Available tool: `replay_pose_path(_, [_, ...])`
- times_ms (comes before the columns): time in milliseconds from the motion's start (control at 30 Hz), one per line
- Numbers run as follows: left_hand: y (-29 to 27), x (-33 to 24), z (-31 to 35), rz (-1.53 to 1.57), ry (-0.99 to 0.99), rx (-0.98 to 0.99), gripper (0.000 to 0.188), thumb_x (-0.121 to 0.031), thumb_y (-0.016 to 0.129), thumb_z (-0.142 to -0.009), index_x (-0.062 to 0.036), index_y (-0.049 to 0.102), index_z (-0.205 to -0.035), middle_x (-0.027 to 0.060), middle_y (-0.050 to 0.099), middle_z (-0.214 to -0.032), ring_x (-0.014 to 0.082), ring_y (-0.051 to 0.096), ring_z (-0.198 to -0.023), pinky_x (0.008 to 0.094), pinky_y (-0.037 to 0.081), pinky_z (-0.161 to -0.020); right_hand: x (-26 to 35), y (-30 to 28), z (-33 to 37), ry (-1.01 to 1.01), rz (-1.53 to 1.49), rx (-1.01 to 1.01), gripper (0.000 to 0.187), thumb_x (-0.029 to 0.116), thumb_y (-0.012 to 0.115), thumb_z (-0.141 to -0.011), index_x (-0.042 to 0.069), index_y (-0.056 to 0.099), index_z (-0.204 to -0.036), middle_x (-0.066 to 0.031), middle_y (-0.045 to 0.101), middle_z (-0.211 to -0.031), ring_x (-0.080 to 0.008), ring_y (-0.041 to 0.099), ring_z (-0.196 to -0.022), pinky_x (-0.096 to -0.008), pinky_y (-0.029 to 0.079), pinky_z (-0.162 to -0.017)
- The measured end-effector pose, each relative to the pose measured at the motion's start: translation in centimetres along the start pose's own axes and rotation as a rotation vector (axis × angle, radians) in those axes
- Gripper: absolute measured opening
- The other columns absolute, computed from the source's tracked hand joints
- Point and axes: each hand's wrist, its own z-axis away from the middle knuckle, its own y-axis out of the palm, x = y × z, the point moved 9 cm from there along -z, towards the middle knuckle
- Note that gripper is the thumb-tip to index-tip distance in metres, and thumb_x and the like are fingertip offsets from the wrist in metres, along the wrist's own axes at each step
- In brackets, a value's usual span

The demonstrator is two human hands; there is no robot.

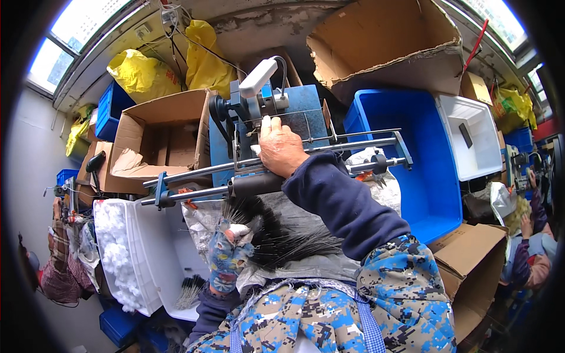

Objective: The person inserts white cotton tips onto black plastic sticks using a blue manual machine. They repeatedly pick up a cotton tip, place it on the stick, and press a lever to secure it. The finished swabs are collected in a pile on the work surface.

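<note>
At the blue bench machine [238, 109], my right hand [279, 147] reaches in with its fingers drawn together near the spindle. What they pinch is hidden from view. My left hand [228, 244], in a patterned glove or sleeve with a pale covering on the thumb, is closed over my lap at a bundle of thin wire-stemmed brushes [294, 241] with black bristles. Some black bristles show beside its thumb. The bundle lies on a pale sack cloth [321, 262]. Two metal rails with a dark roller [256, 185] cross between me and the machine.
Left of me, white tubs [156, 235] hold white fluffy pieces [118, 259] and more small brushes [189, 292]. An open carton [162, 100] stands behind them. To the right are a blue tub [438, 194] and a cardboard box [471, 253]. Other people work at both sides.
</note>
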Motion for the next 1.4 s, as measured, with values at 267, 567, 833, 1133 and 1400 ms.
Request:
replay_pose_path(267, [-2.8,6.0,2.5,0.302,-0.285,-0.294,0.016,-0.005,0.065,-0.08,-0.0014,0.059,-0.094,0.0078,0.062,-0.074,0.0146,0.059,-0.063,0.0263,0.048,-0.057,-5.8,-2.9,2.0,0.02,0.142,0.144,0.049,0.026,0.065,-0.076,-0.006,0.049,-0.11,-0.0198,0.046,-0.102,-0.0324,0.053,-0.094,-0.0418,0.047,-0.073])
replay_pose_path(567, [-2.0,2.9,-0.5,0.725,-0.244,-0.337,0.014,-0.007,0.055,-0.087,-0.0001,0.053,-0.099,0.0129,0.062,-0.072,0.0171,0.057,-0.058,0.0242,0.046,-0.053,-9.9,-5.9,-0.2,-0.021,0.421,0.012,0.015,0.01,0.055,-0.075,0.012,0.062,-0.089,-0.0042,0.06,-0.088,-0.0236,0.052,-0.089,-0.0381,0.036,-0.077])
replay_pose_path(833, [-6.3,5.4,1.1,0.997,-0.162,-0.334,0.014,-0.016,0.05,-0.092,-0.0055,0.053,-0.101,0.0043,0.053,-0.064,0.0101,0.044,-0.05,0.0315,0.041,-0.059,-1.8,-10.5,11.2,-0.287,0.111,0.265,0.008,0.005,0.058,-0.069,0.009,0.058,-0.076,-0.0043,0.06,-0.071,-0.0231,0.055,-0.073,-0.0367,0.04,-0.066])
replay_pose_path(1133, [3.5,-1.7,-1.1,0.594,-0.14,0.089,0.028,-0.006,0.071,-0.073,-0.0036,0.06,-0.099,0.0067,0.063,-0.078,0.0151,0.062,-0.068,0.0269,0.049,-0.059,5.0,-8.6,10.3,-0.053,-1.767,0.205,0.016,0.011,0.05,-0.092,-0.002,0.058,-0.098,-0.0131,0.062,-0.093,-0.0183,0.06,-0.082,-0.031,0.049,-0.077])
replay_pose_path(1400, [4.2,8.4,2.1,-0.368,-0.125,0.522,0.043,-0.019,0.07,-0.065,-0.0045,0.052,-0.102,0.0125,0.059,-0.088,0.0336,0.057,-0.085,0.0421,0.044,-0.075,-1.9,-9.0,0.8,-0.2,-0.048,-0.202,0.013,0.002,0.056,-0.078,0.003,0.062,-0.089,-0.0119,0.056,-0.074,-0.0234,0.058,-0.072,-0.0334,0.047,-0.064])
